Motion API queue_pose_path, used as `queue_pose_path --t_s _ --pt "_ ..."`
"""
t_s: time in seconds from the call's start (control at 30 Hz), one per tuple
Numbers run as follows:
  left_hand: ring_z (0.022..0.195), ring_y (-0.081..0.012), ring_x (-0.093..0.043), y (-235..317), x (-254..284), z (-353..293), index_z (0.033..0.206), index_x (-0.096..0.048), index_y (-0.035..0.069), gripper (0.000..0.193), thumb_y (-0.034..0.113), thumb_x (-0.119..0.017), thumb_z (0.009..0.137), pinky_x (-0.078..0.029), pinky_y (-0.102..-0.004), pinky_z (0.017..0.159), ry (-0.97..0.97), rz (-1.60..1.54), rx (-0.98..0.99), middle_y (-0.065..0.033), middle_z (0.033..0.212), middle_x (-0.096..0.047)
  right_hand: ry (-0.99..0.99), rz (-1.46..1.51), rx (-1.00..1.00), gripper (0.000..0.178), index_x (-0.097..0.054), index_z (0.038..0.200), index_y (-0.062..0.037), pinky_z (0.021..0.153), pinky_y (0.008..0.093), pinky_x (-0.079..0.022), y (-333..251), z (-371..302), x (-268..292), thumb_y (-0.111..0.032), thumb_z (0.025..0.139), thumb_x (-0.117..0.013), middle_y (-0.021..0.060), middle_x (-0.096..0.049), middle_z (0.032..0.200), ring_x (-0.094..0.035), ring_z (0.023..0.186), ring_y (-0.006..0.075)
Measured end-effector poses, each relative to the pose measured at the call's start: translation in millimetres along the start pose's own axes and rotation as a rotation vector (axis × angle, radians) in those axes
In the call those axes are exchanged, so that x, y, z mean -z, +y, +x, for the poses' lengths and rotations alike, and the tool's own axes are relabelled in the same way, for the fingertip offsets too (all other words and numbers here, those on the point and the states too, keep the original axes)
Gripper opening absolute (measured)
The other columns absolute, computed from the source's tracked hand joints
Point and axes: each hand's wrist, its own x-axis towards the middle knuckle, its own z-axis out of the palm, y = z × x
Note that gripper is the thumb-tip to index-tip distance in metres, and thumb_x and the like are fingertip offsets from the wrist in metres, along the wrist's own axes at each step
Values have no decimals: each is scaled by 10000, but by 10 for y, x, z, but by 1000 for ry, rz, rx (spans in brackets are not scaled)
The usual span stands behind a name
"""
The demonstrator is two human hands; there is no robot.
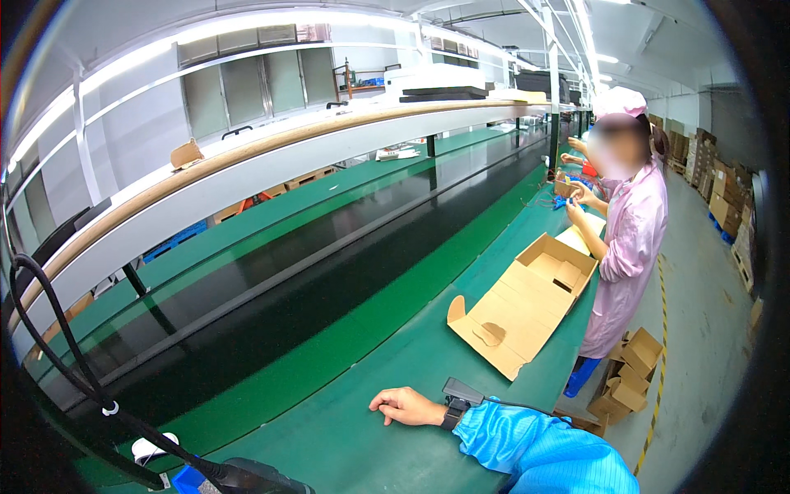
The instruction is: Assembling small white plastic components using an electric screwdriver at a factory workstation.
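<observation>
My right hand (pixel 405 407) is over the green worktop (pixel 354 449), its fingers loosely bent and apart, with nothing in them. A blue sleeve (pixel 527 440) covers the forearm, and a black strap with a small dark device (pixel 461 395) sits round the wrist. Beyond the hand, and apart from it, lies an opened brown cardboard box (pixel 518 317) with its lid folded out flat. My left hand does not show.
A co-worker in a pink smock (pixel 634 230) stands at the bench farther right, hands over small parts. A black conveyor belt (pixel 271 329) runs alongside. Black cables (pixel 78 370) hang at left. Cardboard boxes (pixel 629 379) lie on the floor.
</observation>
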Motion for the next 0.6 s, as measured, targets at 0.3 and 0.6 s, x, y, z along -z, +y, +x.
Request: queue_pose_path --t_s 0.3,0.6 --pt "816 -315 -528 -45 -23 28 893 -586 64 171 103 -581 727 -392 -408 716 -54 12 9 -138 862 -586 19 -94 -1 207 -548 1008 24 624 248 -484 -59 18 -3 -49 852 -433 84 -590 914 -619 668 123" --pt "791 -304 -525 -61 -71 -52 879 -586 68 157 97 -582 724 -389 -406 704 37 -44 -16 -119 822 -571 41 -57 32 190 -563 985 20 608 251 -493 10 9 -50 -23 842 -445 91 -587 889 -624 668 135"
